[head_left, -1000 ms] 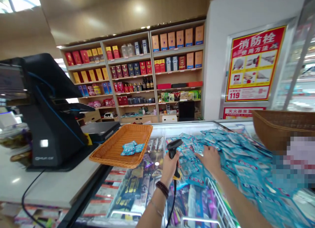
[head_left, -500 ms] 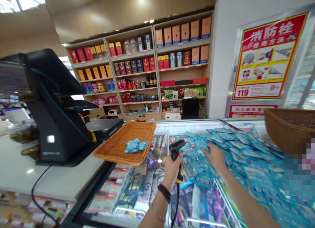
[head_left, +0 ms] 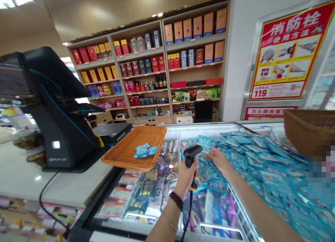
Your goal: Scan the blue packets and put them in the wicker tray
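Observation:
My left hand (head_left: 186, 173) is shut around the grip of a black barcode scanner (head_left: 192, 152), whose head points up and right and whose cord hangs down past my wrist. To its right, my right hand (head_left: 219, 159) lies palm down with fingers apart on a large heap of blue snack packets (head_left: 261, 165) spread over the glass freezer lid (head_left: 167, 186). Its fingertips touch packets at the heap's left edge. An orange wicker tray (head_left: 123, 154) to the left holds a few of the same blue packets (head_left: 144, 150).
A black checkout terminal (head_left: 52, 113) stands on the white counter (head_left: 31, 179) at left, its cable trailing over the edge. A brown wicker basket (head_left: 309, 130) sits at the far right above a blurred patch. Stocked shelves (head_left: 157, 67) fill the back wall.
My right hand has slid left and farther back across the packets, toward the scanner head. My left hand keeps its grip on the scanner. The view has dropped slightly.

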Tool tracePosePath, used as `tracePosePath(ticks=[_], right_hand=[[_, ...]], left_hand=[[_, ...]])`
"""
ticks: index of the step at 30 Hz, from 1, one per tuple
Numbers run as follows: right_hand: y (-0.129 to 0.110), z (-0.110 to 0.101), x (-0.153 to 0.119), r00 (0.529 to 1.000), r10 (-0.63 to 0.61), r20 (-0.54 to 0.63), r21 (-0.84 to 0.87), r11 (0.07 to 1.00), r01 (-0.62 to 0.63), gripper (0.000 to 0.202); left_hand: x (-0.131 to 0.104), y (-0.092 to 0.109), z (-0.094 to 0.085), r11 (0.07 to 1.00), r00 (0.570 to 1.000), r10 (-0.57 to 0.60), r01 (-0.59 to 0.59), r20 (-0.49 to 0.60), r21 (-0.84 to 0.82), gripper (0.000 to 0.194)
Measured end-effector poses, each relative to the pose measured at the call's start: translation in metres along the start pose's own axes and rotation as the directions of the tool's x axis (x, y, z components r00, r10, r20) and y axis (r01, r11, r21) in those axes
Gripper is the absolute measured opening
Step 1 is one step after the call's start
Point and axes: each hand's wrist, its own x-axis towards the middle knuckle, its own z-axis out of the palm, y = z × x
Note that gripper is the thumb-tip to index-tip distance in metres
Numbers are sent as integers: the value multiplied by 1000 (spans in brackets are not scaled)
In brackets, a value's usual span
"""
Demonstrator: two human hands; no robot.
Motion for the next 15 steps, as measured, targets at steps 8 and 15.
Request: tracePosePath(ticks=[8, 15], right_hand=[[-2, 1, -3, 996, 74, -39, 122, 990, -69, 51], [-6, 3, -2, 998, 61, -36, 133, 989, -56, 58]], left_hand=[[-2, -3, -2, 999, 998, -24, 22, 56, 39, 49], [-4, -1, 0, 999, 995, -33, 30, 97, 38, 47]])
